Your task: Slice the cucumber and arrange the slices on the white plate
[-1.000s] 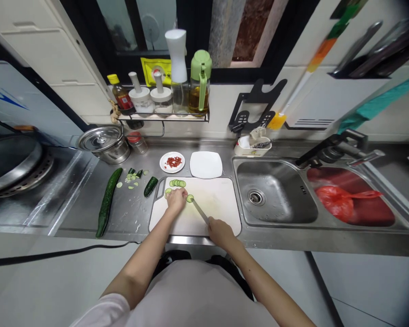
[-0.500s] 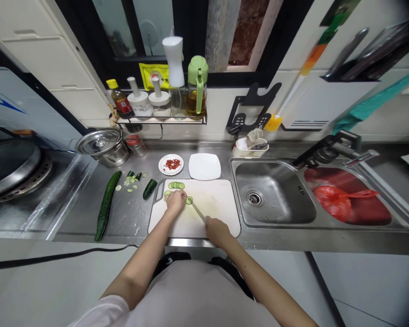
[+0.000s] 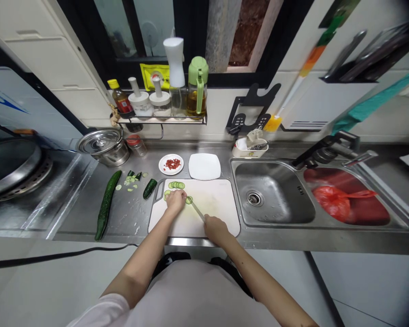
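On the white cutting board [image 3: 214, 206] my left hand [image 3: 176, 200] is curled over a piece of cucumber, which its fingers mostly hide. My right hand [image 3: 216, 229] is closed on the handle of a knife [image 3: 197, 210]. The blade points up-left, and its tip touches a cut cucumber slice [image 3: 189, 200] just beside my left fingers. Several round slices [image 3: 176, 185] lie in a row at the board's far left corner.
A whole cucumber [image 3: 106, 203], a cucumber end [image 3: 150, 188] and peel scraps [image 3: 132, 179] lie left of the board. Behind it are a dish of chopped red chilli [image 3: 171, 164] and an empty white plate [image 3: 204, 166]. The sink [image 3: 272, 195] lies right, a steel pot [image 3: 102, 145] back left.
The view shifted slightly down. My right hand and the knife edged left toward my left hand; the slice stays at the blade tip.
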A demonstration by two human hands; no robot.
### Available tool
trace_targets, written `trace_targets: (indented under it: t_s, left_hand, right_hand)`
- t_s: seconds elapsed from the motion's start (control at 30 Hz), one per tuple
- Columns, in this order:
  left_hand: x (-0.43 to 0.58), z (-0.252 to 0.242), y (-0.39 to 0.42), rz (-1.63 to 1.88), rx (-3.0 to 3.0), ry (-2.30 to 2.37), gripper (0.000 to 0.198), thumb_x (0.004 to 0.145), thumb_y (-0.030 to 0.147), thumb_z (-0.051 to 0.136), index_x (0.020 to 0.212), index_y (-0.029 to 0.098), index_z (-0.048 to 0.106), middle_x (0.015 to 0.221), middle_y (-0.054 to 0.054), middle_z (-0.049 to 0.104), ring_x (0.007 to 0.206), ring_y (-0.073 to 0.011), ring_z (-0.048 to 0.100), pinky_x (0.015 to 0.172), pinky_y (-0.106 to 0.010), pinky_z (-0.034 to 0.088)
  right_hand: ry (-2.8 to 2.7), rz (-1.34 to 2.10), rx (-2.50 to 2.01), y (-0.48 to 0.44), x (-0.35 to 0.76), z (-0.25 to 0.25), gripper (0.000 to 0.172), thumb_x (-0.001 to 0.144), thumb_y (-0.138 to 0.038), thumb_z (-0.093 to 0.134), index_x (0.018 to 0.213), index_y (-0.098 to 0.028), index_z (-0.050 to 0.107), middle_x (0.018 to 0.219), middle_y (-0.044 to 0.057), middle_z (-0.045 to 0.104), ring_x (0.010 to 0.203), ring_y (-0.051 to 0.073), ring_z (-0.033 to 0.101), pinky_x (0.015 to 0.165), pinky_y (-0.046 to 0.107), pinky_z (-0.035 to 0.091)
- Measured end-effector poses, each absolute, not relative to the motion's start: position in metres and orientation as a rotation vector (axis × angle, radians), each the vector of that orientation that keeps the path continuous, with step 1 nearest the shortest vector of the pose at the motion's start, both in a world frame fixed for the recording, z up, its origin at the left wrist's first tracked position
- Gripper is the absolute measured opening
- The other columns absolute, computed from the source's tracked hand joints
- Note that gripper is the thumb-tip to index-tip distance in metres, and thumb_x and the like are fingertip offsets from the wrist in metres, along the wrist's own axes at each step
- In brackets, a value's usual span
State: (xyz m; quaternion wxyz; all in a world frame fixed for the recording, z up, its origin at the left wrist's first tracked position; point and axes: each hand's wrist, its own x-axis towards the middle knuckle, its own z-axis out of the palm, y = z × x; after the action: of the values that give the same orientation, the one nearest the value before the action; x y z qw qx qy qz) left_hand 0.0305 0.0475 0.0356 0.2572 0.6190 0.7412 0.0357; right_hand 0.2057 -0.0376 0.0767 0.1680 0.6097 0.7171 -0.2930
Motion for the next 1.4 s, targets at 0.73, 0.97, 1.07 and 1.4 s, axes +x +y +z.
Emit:
trace_targets:
  t_s: [0.73,0.97,1.07,1.4]
  left_hand:
    - [0.031,0.035,0.045,0.099,1.689,2.029,0.020,0.084,0.027,0.052,0.091,0.026,0.071,0.102,-0.006,0.073,0.106,-0.0263,0.060,0.091,-0.040,0.036]
    - [0.033,0.039,0.044,0.111,1.684,2.035,0.020,0.084,0.025,0.051,0.087,0.026,0.071,0.100,-0.005,0.074,0.107,-0.0267,0.060,0.090,-0.039,0.036]
    - [0.034,0.040,0.045,0.101,1.683,2.042,0.020,0.084,0.025,0.051,0.087,0.026,0.071,0.102,-0.005,0.073,0.108,-0.0270,0.060,0.090,-0.039,0.036]
    - [0.043,0.038,0.036,0.119,1.761,2.042,0.021,0.083,0.032,0.057,0.099,0.023,0.066,0.113,-0.011,0.067,0.112,-0.0301,0.055,0.093,-0.042,0.034]
  right_hand:
    - [2.070,-0.823,1.765,-0.040,0.202,0.076,0.028,0.092,-0.011,0.036,0.111,-0.013,0.056,0.104,0.017,0.068,0.100,0.026,0.066,0.075,0.033,0.046]
    - [2.054,-0.798,1.750,-0.051,0.209,0.079,0.028,0.092,-0.012,0.037,0.113,-0.012,0.056,0.105,0.018,0.068,0.101,0.026,0.066,0.075,0.032,0.045]
    - [2.048,-0.792,1.754,-0.058,0.215,0.080,0.028,0.092,-0.012,0.037,0.112,-0.012,0.057,0.103,0.017,0.069,0.100,0.026,0.066,0.074,0.032,0.044]
    - [2.033,-0.813,1.820,-0.072,0.243,0.088,0.028,0.095,-0.021,0.035,0.106,-0.016,0.060,0.102,0.013,0.070,0.098,0.024,0.066,0.073,0.030,0.041]
